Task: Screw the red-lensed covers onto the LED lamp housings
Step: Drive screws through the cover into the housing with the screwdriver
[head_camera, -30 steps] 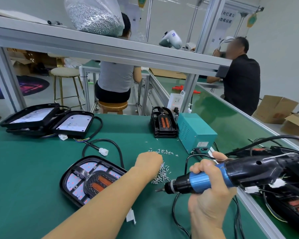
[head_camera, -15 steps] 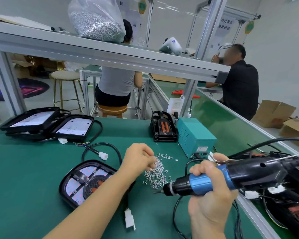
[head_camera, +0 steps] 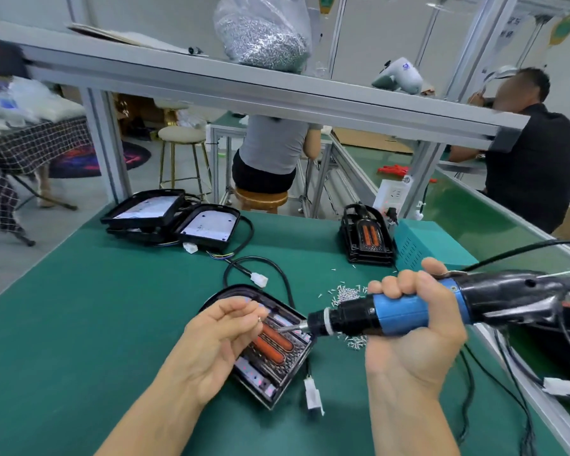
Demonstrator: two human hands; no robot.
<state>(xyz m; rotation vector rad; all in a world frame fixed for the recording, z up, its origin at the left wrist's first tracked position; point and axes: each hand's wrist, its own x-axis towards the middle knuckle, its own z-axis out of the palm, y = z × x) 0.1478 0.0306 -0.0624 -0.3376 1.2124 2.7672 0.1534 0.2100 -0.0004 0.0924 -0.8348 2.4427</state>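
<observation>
The person's left hand (head_camera: 216,343) hovers palm-up over the near black LED lamp housing with its red-lensed cover (head_camera: 273,343), which lies flat on the green-matted table (head_camera: 79,324) just in front of the person. The thumb and forefinger of that hand are pinched together on a small silver screw (head_camera: 259,319), the other fingers loosely curled. The right hand (head_camera: 412,327) has its grip wrapped tight round the blue-and-black electric screwdriver (head_camera: 408,311), held roughly level, its bit pointing left and ending near the pinched screw, above the cover's two red lens strips. A scatter of loose silver screws (head_camera: 348,292) lies on the table just behind and under the screwdriver. The housing's black cable with a white plug (head_camera: 259,279) loops behind it, and another white connector (head_camera: 313,394) lies at its near right corner.

Farther back to the left, two open black housings with white panels (head_camera: 175,218) lie together. At the back centre, a stack of black red-lensed covers (head_camera: 367,238) stands beside a teal metal power box (head_camera: 431,246). A clear bag of screws (head_camera: 264,34) sits on the grey overhead shelf (head_camera: 211,83). Two other people sit at tables beyond.
</observation>
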